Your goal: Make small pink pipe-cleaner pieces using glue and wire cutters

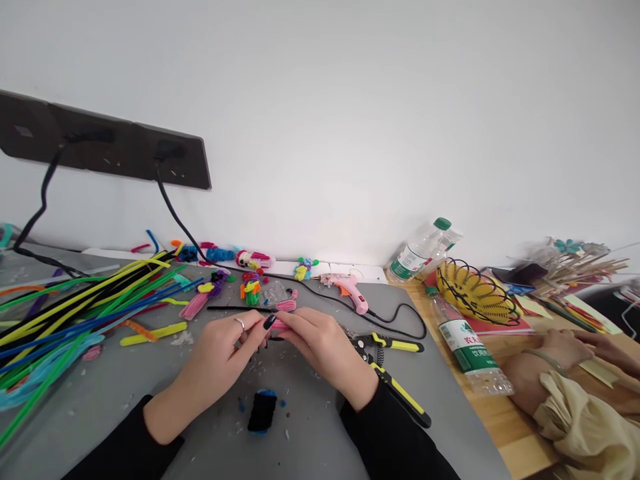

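My left hand (227, 347), with a ring on one finger, is closed in a pinch against my right hand (325, 347). Between the fingertips of both hands shows a pink pipe-cleaner piece (281, 327), mostly hidden by the fingers. A black pipe cleaner (225, 308) runs leftward from just behind the fingertips; whether it is gripped cannot be seen. Nearer me on the grey mat lies a small black fuzzy block (262, 411) with blue edges. Beyond my hands is another pink pipe-cleaner bundle (287, 305).
Loose pipe cleaners (90, 313) pile up at left. A pink glue gun (350, 292) and its cord lie near the wall. Yellow-handled pliers (395, 380) rest beside my right wrist. At right are a water bottle (465, 347), a yellow basket (470, 293) and another person's hands (563, 350).
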`<move>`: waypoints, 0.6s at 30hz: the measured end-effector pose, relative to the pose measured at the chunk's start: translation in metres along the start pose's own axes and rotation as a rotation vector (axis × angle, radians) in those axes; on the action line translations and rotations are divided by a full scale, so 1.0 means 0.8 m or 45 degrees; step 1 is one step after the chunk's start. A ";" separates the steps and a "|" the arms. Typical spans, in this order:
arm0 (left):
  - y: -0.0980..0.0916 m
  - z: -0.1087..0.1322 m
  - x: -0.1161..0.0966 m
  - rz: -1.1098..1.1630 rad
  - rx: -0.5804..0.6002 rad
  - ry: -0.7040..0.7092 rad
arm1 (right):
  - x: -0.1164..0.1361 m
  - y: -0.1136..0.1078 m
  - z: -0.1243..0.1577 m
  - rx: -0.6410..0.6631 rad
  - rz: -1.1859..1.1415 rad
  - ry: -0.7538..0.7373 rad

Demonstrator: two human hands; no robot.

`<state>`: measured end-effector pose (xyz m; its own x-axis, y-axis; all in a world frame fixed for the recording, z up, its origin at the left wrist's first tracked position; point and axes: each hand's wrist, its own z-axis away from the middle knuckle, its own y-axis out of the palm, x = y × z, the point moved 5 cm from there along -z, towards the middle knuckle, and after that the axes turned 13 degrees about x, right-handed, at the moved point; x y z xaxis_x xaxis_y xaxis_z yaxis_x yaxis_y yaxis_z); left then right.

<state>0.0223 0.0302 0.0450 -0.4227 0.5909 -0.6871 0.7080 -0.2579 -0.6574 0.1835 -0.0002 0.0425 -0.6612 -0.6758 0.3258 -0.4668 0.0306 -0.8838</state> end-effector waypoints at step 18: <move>0.005 -0.002 0.006 0.114 0.080 -0.120 | -0.013 0.008 0.002 -0.001 -0.198 0.078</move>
<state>0.0239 0.0332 0.0397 -0.4128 0.4895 -0.7681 0.7099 -0.3555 -0.6080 0.1879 0.0059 0.0327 -0.6154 -0.6260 0.4789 -0.5668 -0.0706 -0.8208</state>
